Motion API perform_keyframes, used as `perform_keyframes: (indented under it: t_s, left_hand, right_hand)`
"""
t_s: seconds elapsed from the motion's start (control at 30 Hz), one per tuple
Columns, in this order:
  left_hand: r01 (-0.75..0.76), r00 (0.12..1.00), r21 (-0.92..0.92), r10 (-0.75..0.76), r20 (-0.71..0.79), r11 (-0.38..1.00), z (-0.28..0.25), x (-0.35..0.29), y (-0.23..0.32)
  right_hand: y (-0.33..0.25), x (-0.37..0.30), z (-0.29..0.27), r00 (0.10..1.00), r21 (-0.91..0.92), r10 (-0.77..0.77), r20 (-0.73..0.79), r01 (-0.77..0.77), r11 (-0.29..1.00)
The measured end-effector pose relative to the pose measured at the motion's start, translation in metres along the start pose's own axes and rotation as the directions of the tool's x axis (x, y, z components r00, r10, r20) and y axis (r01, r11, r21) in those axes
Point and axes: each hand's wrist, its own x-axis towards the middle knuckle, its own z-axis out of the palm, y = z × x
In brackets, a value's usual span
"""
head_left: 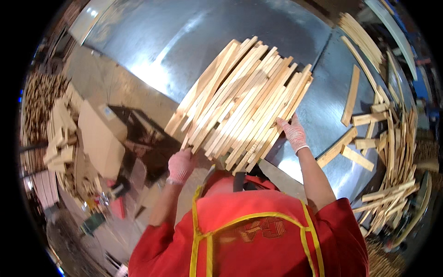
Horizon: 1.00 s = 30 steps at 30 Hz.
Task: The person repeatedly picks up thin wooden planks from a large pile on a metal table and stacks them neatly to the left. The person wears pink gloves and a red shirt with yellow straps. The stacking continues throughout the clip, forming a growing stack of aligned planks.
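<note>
A layer of long, pale wooden strips lies side by side on the shiny metal tabletop, their near ends jutting out over its front edge at uneven lengths. My left hand, in a pinkish knit glove, is closed at the near-left ends of the strips. The other hand, my right hand, wears a similar glove with bare fingertips. It grips the right edge of the layer, and its underside fingers are partly hidden. On the left, a wider board lies slanted against the narrow strips.
The metal table stretches away ahead. At right lie loose wooden offcuts and a heap of bent strips. Cardboard boxes stand at left, beside piled wood pieces and a stack of strips.
</note>
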Motion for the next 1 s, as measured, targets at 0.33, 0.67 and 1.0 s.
perform_keyframes:
  t_s: [0.33, 0.67, 1.0]
  left_hand:
    - [-0.158, 0.986, -0.587, 0.161, -0.048, 0.794, -0.115, -0.022, 0.001]
    - [0.019, 0.984, -0.289, -0.070, -0.166, 0.957, -0.066, 0.200, 0.032]
    - [0.048, 0.997, -0.174, -0.056, -0.044, 0.984, -0.037, 0.186, 0.082]
  right_hand:
    - [-0.030, -0.019, 0.006, 0.990, -0.250, 0.144, -0.007, -0.141, 0.958]
    - [-0.031, -0.014, -0.004, 0.985, -0.269, 0.134, 0.110, -0.100, 0.958]
    - [-0.029, -0.010, -0.004, 0.975, -0.229, 0.171, 0.142, -0.135, 0.964]
